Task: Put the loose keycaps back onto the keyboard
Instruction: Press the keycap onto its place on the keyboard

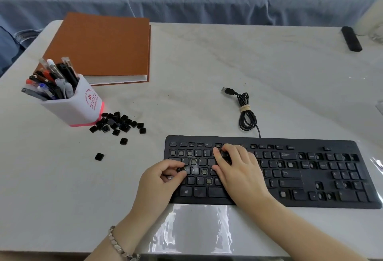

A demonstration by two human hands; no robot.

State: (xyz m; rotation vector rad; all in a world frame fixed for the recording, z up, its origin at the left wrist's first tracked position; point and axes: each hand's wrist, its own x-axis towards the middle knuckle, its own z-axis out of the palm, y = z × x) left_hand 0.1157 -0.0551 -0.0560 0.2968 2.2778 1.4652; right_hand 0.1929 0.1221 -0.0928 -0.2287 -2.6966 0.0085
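Black keycap point(182, 169) pinched over keyboard point(339, 147), near its Q key.

My keyboard point(290, 178) sits on the counter point(196, 74) in front of me, keycaps point(118, 124) piled left of it by the pen cup point(72, 103).

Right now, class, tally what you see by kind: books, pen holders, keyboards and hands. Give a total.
Orange-brown hardcover book: 1
White plastic pen holder, pink base: 1
Black wired keyboard: 1
Bare hands: 2, left hand pinching a black keycap, right hand pressing keys
Total: 5
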